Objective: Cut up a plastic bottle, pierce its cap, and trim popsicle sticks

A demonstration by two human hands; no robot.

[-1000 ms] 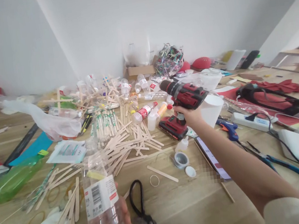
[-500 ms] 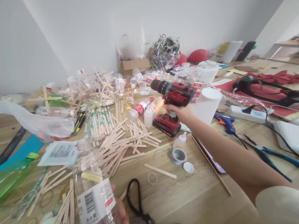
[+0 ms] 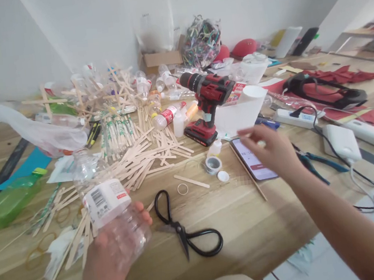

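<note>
My left hand (image 3: 107, 249) is wrapped round a clear plastic bottle (image 3: 123, 234) with a white barcode label, tilted above the near left of the table. Over a lit phone (image 3: 265, 169), my right hand (image 3: 268, 148) hangs with loosely bent fingers apart and holds nothing that I can see. Part of the phone is hidden by it. The red and black cordless drill (image 3: 207, 94) stands upright on its battery, apart from the right hand. Black-handled scissors (image 3: 181, 234) lie open on the table, right of the bottle.
Wooden craft sticks (image 3: 145, 159) lie heaped in the middle left. A green bottle (image 3: 10, 202) is at the left edge. A solder spool (image 3: 213, 165), pliers (image 3: 312, 161), a power strip (image 3: 295, 119) and a white container (image 3: 238, 113) stand or lie to the right.
My right hand has let go of the drill and moved right and nearer, over the phone. My left hand still holds the bottle, now more tilted. The view has shifted.
</note>
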